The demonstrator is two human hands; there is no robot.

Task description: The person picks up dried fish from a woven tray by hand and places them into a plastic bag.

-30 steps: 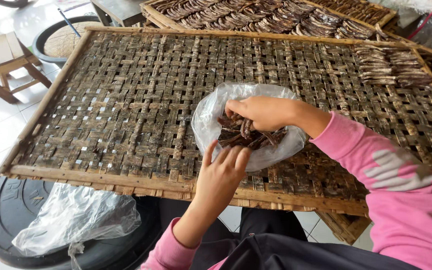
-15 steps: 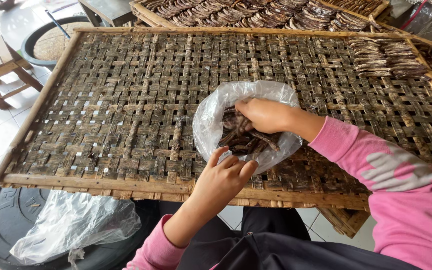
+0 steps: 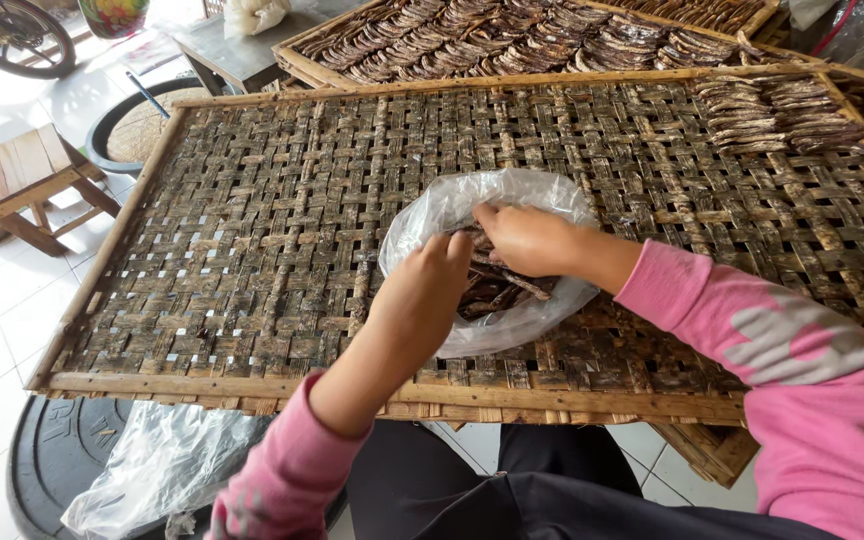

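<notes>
on the woven bamboo tray [image 3: 252, 250], the left hand [image 3: 422, 290] pinches the rim of a clear plastic bag [image 3: 512, 320] while the right hand [image 3: 527, 240] reaches inside, fingers curled on dark dried strips [image 3: 487, 290], a wooden stool [image 3: 27, 180] off left.

The right hand [image 3: 527, 240] reaches into the bag [image 3: 512, 200], so its fingertips are lost among the dark strips [image 3: 497, 290]; whether it grips any, I can't tell. The left hand [image 3: 422, 290] covers the bag's near rim, fingers curled out of sight. The far tray [image 3: 552, 35] and the wheel [image 3: 12, 30] are cut by the top edge, the right sleeve [image 3: 812, 380] by the right.
</notes>
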